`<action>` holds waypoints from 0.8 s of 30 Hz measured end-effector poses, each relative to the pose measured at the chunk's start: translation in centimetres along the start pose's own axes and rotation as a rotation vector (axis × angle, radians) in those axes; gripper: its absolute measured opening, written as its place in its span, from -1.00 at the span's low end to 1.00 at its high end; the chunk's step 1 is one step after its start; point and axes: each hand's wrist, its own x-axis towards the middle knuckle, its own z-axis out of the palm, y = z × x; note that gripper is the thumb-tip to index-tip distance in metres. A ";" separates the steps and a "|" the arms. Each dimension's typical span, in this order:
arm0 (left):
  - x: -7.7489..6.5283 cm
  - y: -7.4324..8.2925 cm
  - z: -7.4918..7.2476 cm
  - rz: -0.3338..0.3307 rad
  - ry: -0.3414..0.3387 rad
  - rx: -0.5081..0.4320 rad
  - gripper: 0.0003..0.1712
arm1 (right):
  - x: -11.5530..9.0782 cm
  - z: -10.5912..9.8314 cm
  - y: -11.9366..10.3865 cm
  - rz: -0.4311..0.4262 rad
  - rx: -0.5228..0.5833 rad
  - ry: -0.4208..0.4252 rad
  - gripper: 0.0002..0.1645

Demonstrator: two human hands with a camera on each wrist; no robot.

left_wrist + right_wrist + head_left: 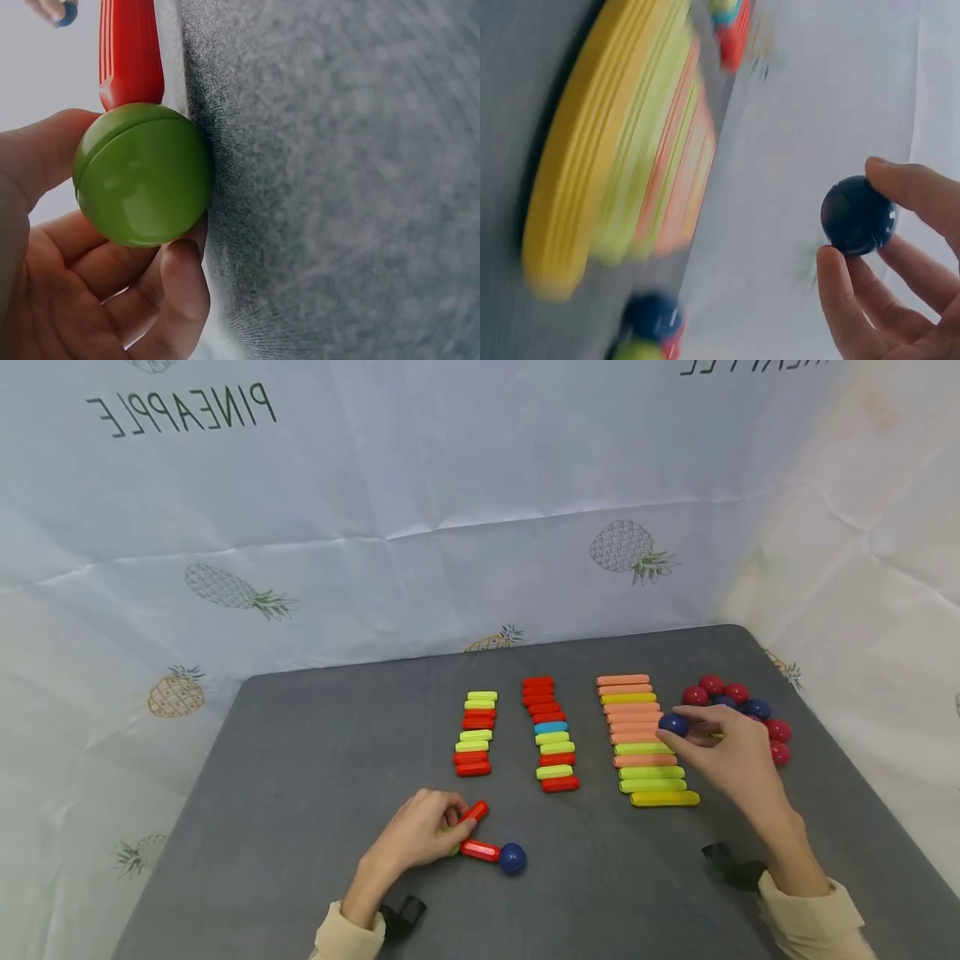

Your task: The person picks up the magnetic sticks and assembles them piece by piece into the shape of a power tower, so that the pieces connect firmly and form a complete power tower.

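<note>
My left hand [423, 828] holds a green ball [144, 176] low over the dark tabletop, thumb on one side and fingers on the other. Two red rods [480, 850] meet at that ball; a dark blue ball [513, 858] sits at the outer end of one. Between thumb and fingertips, my right hand [735, 760] pinches another dark blue ball [859, 216], raised off the table beside the column of long rods. In the right wrist view the held ball stands out against the pale cloth.
Long orange, yellow and green rods [633, 727] form a column at the right. Two columns of short rods [475, 735] lie further left. Several red and blue balls [778, 730] cluster behind my right hand. A pineapple-print cloth [450, 585] hangs along the table's far edge.
</note>
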 end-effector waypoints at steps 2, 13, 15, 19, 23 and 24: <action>0.0 0.0 0.0 0.007 -0.001 -0.008 -0.86 | -0.3 1.0 -1.3 -0.027 0.049 -0.038 -0.52; -0.2 -0.1 0.1 0.056 -0.005 -0.049 -0.83 | -1.6 8.2 -6.5 -0.114 0.242 -0.375 -0.58; -0.3 -0.1 0.2 0.058 0.000 -0.049 -0.83 | -1.8 9.3 -7.4 -0.125 0.251 -0.418 -0.56; -0.3 -0.1 0.2 0.047 -0.010 -0.059 -0.83 | -2.0 11.3 -8.9 -0.143 0.286 -0.492 -0.57; -0.3 -0.2 0.2 0.054 -0.013 -0.066 -0.83 | -2.2 12.9 -9.8 -0.179 0.327 -0.541 -0.60; -0.3 -0.2 0.3 0.057 -0.012 -0.067 -0.83 | -2.2 13.3 -9.9 -0.190 0.335 -0.547 -0.61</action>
